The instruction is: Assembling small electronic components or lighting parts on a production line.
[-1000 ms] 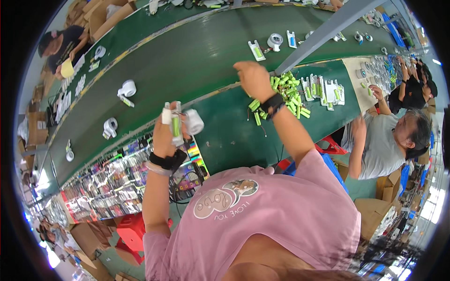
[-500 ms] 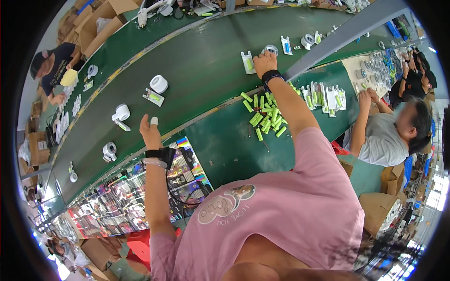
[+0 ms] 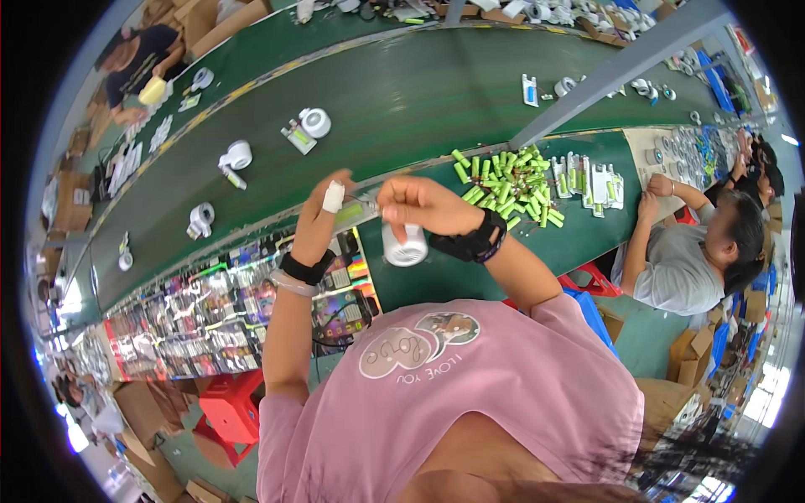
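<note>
Hands are meeting above the green bench (image 3: 470, 277): the left hand (image 3: 323, 220) is pinching a green cell (image 3: 352, 211), and the right hand (image 3: 423, 205) is gripping a white fan (image 3: 404, 245). Any fumble is risking a drop.

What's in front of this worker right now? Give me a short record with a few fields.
Place: long green table
Left hand: taped finger, pinching one end of a green cylinder
Right hand: closed on the other end of it, with a white round part just below
Nearby: pile of green cylinders; white round parts spaced along the table
Others: a person in grey seated to the right
</note>
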Demonstrator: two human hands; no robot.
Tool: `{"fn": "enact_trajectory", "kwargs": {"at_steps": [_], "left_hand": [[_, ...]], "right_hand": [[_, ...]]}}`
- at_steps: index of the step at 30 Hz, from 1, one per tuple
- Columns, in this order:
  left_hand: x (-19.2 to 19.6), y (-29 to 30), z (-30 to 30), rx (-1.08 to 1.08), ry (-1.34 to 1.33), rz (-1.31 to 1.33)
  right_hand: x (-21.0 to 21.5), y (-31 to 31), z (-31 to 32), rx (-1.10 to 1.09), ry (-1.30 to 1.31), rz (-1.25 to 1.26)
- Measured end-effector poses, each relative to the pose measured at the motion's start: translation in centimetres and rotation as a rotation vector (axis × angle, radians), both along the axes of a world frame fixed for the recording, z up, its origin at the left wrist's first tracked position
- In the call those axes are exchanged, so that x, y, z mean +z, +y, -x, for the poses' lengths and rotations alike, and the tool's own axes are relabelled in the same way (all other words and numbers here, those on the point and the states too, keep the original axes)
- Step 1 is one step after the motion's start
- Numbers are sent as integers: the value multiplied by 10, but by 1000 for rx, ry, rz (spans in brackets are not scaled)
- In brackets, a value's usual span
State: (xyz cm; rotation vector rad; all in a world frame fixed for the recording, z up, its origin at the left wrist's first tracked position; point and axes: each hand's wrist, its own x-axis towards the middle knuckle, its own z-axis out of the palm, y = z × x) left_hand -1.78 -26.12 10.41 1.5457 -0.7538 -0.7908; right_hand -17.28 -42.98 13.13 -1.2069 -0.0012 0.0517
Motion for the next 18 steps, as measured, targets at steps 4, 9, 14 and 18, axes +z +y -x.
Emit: {"fn": "enact_trajectory", "kwargs": {"at_steps": [4, 9, 14, 18], "left_hand": [[9, 36, 5, -497, 861, -101], [-4, 53, 36, -449, 872, -28], [6, 55, 53, -287, 849, -24], [16, 56, 68, -125, 477, 32]], "right_hand": [[17, 22, 14, 87, 5, -66], [26, 36, 26, 224, 86, 71], [33, 46, 33, 182, -128, 759], [20, 63, 45, -227, -241, 1305]]}}
